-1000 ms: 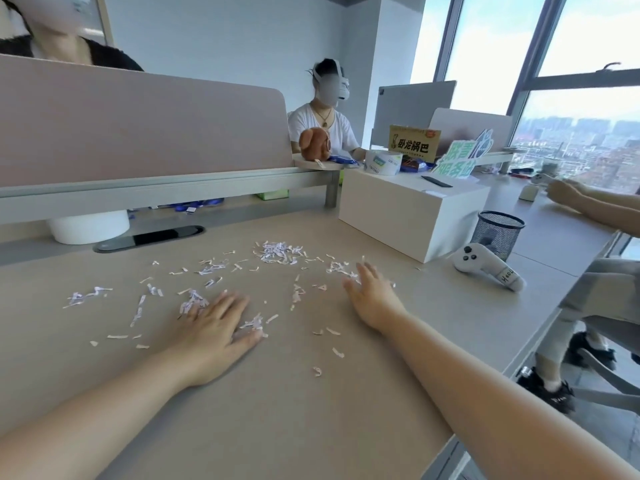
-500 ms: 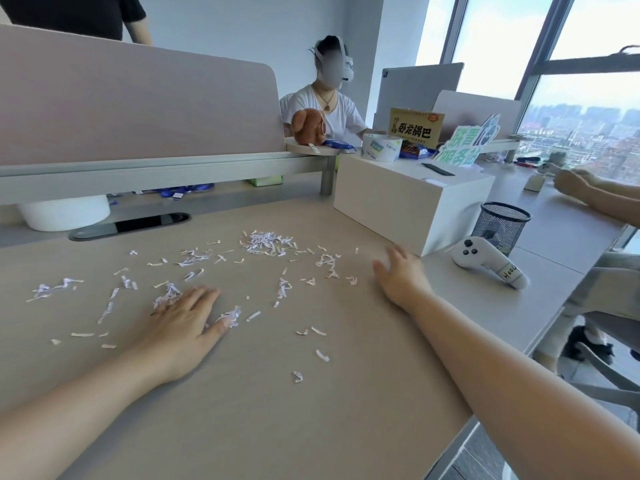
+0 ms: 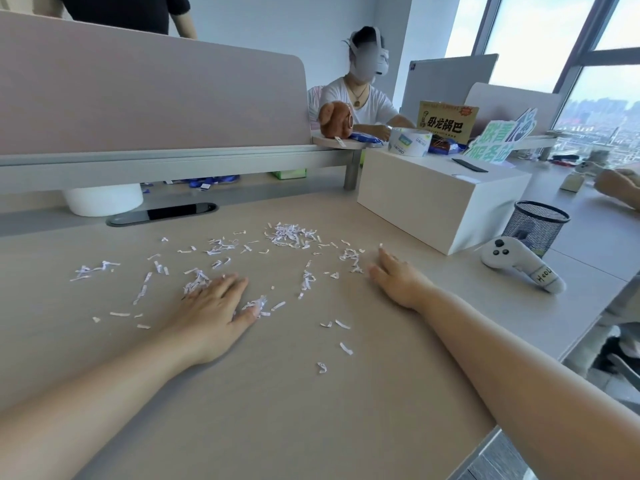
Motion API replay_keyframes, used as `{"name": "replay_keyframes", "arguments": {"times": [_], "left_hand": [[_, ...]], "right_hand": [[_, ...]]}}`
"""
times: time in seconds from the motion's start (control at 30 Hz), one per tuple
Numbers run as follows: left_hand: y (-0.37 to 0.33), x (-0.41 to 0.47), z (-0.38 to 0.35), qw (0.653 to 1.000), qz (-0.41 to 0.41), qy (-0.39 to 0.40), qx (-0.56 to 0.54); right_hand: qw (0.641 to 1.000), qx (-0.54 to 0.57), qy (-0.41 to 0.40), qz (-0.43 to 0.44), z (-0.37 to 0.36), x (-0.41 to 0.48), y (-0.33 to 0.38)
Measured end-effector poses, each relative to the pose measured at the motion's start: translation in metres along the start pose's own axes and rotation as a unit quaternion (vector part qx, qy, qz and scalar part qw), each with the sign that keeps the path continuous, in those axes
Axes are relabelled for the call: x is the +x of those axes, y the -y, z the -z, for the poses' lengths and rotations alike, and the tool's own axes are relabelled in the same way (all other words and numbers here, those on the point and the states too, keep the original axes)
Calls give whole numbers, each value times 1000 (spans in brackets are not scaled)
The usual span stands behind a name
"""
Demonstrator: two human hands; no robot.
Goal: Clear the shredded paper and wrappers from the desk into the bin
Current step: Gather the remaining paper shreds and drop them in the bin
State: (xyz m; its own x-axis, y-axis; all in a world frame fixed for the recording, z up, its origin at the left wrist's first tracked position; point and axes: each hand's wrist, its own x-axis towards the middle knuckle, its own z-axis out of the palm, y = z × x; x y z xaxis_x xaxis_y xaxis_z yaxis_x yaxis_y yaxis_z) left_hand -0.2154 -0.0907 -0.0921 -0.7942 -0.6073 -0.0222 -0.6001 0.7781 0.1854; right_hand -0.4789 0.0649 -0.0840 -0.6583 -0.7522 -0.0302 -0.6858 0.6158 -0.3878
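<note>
hands flat among the shreds

head view: the left hand (image 3: 216, 311) lies palm down on the desk (image 3: 277, 410), fingers spread, some shreds (image 3: 287, 233) touching its fingertips and thumb. the right hand (image 3: 398, 278) also rests flat and spread, holding nothing, its fingertips just beside a small clump. shreds are scattered across the desk between and beyond both hands, thickest at the far middle. the mesh bin (image 3: 535, 226) stands to the right, next to a white box (image 3: 436, 199) and behind a controller (image 3: 519, 265).
</note>
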Motion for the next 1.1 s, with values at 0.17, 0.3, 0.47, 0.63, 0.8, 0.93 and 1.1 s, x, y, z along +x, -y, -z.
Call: {"name": "replay_keyframes", "arguments": {"times": [0.17, 0.3, 0.47, 0.63, 0.8, 0.93, 1.1], "left_hand": [[1, 1, -2, 1000, -2, 3, 5], [0, 0, 0, 1000, -7, 7, 13], [-2, -1, 2, 1000, -14, 7, 1], [0, -4, 0, 999, -22, -9, -25], [4, -10, 6, 999, -43, 12, -19], [19, 6, 9, 996, -53, 59, 48], [28, 31, 12, 996, -43, 77, -2]], "right_hand": [[974, 151, 117, 119, -19, -35, 66], [969, 80, 147, 182, -7, -63, 65], [956, -135, 146, 215, -29, -80, 68], [979, -81, 77, 170, -44, -45, 100], [977, -85, 47, 190, -41, -40, 101], [979, -127, 55, 152, -48, -37, 96], [983, 102, 11, 149, -33, 7, 96]]}}
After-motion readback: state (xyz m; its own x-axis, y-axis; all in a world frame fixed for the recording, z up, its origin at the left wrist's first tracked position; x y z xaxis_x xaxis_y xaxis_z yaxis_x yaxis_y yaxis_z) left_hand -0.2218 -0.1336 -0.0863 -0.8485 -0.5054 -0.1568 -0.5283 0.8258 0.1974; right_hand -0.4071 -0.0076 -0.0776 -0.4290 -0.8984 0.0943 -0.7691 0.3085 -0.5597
